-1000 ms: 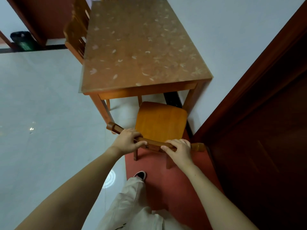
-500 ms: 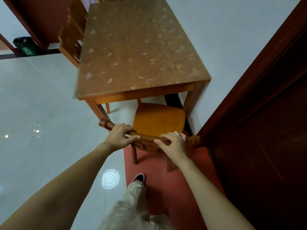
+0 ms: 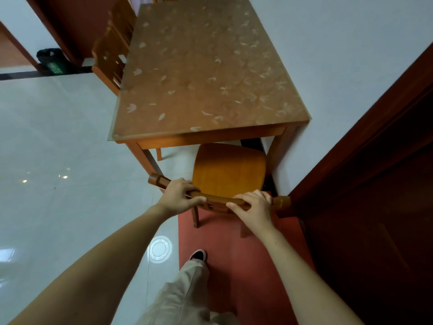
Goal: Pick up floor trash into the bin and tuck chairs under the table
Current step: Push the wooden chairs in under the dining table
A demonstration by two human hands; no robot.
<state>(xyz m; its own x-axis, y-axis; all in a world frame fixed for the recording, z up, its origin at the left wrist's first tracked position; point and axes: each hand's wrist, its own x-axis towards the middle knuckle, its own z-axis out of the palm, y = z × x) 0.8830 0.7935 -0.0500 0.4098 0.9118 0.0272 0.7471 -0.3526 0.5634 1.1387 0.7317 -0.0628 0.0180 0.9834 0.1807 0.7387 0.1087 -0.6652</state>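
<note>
A wooden chair (image 3: 230, 171) stands at the near end of the wooden table (image 3: 206, 73), its seat's front edge just under the tabletop. My left hand (image 3: 178, 198) grips the left part of the chair's curved top rail. My right hand (image 3: 254, 207) grips the right part of the same rail. The table has a flower-patterned cover. A dark bin (image 3: 52, 61) stands on the floor at the far left by a doorway.
A second wooden chair (image 3: 112, 57) sits tucked at the table's left side. A white wall runs along the table's right. A dark red door frame (image 3: 365, 127) is close on the right. My shoe (image 3: 198, 254) is on a red mat (image 3: 236, 259); pale tiles lie to the left.
The chair has slid forward toward the table, so more of its seat is under the tabletop. Both hands kept their grip on the top rail and moved with it.
</note>
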